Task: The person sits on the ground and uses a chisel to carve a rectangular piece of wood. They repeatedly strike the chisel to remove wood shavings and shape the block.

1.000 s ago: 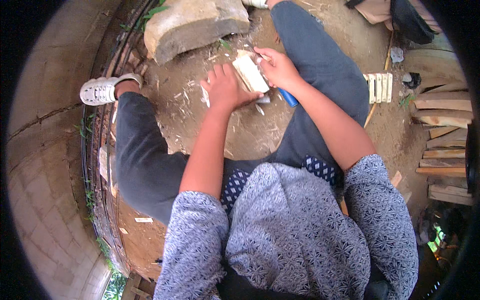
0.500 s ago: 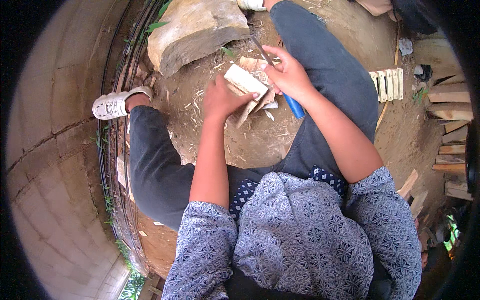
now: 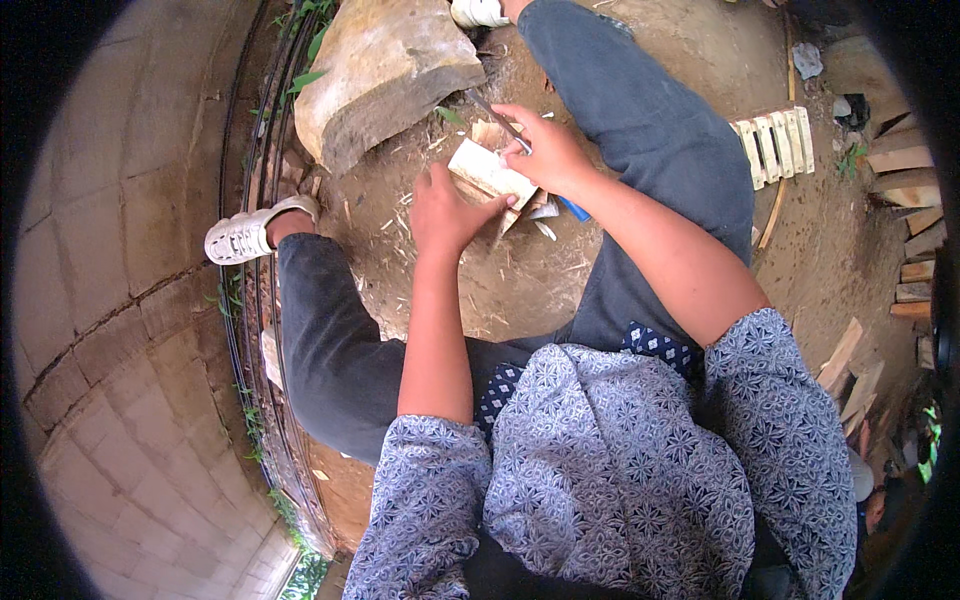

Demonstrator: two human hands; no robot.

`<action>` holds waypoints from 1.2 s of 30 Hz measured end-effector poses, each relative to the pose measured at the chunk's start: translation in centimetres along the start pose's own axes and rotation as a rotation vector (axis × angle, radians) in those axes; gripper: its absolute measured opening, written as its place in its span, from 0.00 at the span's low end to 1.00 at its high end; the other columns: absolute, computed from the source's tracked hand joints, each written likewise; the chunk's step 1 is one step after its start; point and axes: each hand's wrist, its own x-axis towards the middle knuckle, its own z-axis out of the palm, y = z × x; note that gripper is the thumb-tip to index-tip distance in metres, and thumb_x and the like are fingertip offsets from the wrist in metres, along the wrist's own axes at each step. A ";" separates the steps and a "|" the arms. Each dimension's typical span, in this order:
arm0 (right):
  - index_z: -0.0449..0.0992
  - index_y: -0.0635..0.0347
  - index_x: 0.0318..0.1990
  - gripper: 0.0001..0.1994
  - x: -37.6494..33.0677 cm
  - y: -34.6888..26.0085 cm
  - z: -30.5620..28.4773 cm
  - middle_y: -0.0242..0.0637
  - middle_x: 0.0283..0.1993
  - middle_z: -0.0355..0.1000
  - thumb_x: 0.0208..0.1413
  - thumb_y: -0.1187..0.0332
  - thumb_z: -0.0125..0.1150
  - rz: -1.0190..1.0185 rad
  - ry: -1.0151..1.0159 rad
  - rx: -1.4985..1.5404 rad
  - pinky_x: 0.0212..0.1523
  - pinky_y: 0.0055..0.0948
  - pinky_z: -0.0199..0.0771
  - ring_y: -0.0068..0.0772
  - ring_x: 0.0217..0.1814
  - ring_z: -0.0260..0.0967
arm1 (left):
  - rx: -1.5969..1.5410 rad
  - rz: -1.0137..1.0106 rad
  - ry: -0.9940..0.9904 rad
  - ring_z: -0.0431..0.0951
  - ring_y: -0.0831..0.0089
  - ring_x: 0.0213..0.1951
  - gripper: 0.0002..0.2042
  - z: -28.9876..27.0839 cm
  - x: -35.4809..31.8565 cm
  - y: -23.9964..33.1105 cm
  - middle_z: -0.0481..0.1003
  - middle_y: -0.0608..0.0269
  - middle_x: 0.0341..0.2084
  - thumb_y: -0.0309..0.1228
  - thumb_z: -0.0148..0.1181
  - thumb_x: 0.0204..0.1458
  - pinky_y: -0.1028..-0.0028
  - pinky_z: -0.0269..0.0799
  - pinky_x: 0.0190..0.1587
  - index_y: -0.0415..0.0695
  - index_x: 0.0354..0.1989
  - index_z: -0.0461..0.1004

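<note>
Between the thumb and fingers of my left hand [image 3: 447, 215] is a pale rectangular wood block [image 3: 488, 168], held from its left side and near edge. My right hand [image 3: 545, 152] is closed round a blade tool with a long, narrow metal blade [image 3: 494, 112] and a blue handle [image 3: 574, 208]. The blade points up and left, past the block's far right corner; most of the handle is hidden under my right wrist. Right fingertips are at or very near the block's top. Beneath the block lie rough wood scraps [image 3: 490, 132], partly covered by it.
A big pale stone [image 3: 385, 75] sits just beyond the work. Wood shavings litter the dirt floor [image 3: 470, 300] between my legs. Right of my right knee is a row of slim pale wooden pieces [image 3: 775, 145], with stacked timber [image 3: 905, 190] farther right. Cables [image 3: 232, 300] run along the left wall.
My right hand and the tool have shifted left, closer over the block, and less of the blue handle shows. My left hand still holds the block. The whole view has shifted slightly.
</note>
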 end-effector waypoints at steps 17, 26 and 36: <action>0.57 0.54 0.70 0.34 -0.3 -4.1 -3.4 0.33 0.32 0.75 0.57 0.71 0.64 0.128 0.003 0.462 0.17 0.20 0.64 0.17 0.18 0.62 | -0.339 -0.121 0.006 0.79 0.50 0.49 0.43 -0.5 0.9 -3.7 0.77 0.41 0.45 0.54 0.78 0.34 0.59 0.73 0.52 0.35 0.54 0.70; 0.58 0.47 0.70 0.31 -1.0 -3.5 -2.3 0.27 0.34 0.73 0.60 0.69 0.59 0.076 0.000 0.284 0.21 0.19 0.67 0.13 0.21 0.61 | -0.490 -0.215 -0.123 0.80 0.64 0.36 0.30 -1.8 1.8 -4.0 0.80 0.51 0.33 0.50 0.74 0.44 0.68 0.74 0.42 0.35 0.43 0.74; 0.57 0.52 0.71 0.30 -0.8 -3.3 -2.4 0.33 0.32 0.75 0.62 0.69 0.55 0.160 -0.042 0.221 0.22 0.25 0.69 0.20 0.20 0.65 | -0.864 -0.219 -0.192 0.75 0.73 0.38 0.21 -1.7 1.7 -3.9 0.77 0.58 0.37 0.44 0.66 0.56 0.72 0.70 0.42 0.38 0.45 0.72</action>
